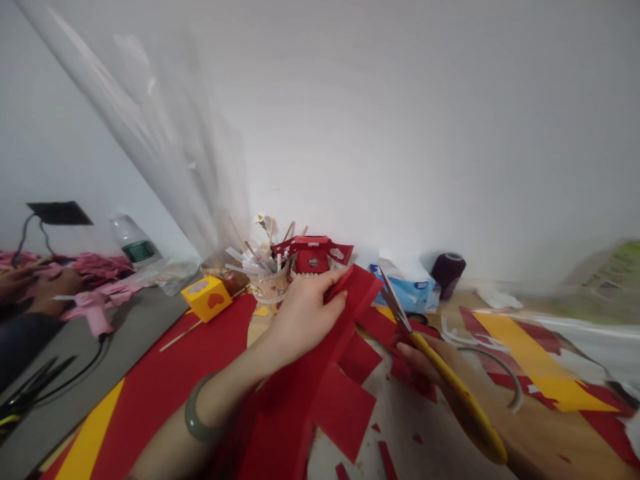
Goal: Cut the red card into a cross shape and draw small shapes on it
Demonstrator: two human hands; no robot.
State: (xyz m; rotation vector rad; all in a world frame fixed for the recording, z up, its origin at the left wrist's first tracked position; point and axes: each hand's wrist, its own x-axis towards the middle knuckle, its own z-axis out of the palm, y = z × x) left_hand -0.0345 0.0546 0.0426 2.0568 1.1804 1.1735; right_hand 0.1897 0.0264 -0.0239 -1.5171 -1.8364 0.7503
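The left hand [300, 313] pinches the upper end of a long red paper strip [300, 400], thumb on top and fingers curled beneath, so its grip is clenched on the paper. The strip runs from that hand down toward the near edge of the table [425, 433], flat, matte and folded along its length. On the same wrist sits a smooth, glossy green bangle [197, 417].

The right hand [450, 373] is wrapped around the yellow handles of a pair of scissors [440, 373]; the grey metal blades are parted and point up toward the far edge of the table, just right of the strip's top corner, close to it, though I cannot tell whether they touch it.

Rectangular red offcuts [345, 410] lie under and beside the strip, with small red scraps scattered on the pale, worn tabletop near the front edge. Toward the far edge stands a clear cup of sticks and pens [267, 273], next to it a red box with white hearts [313, 253], and left of them a yellow cube [207, 298] bearing a red heart. A blue tissue pack [407, 287] and a dark maroon spool of thread [449, 270] stand at the far right. At the left edge another person's hand [50, 287] rests among pink paper pieces [95, 303]
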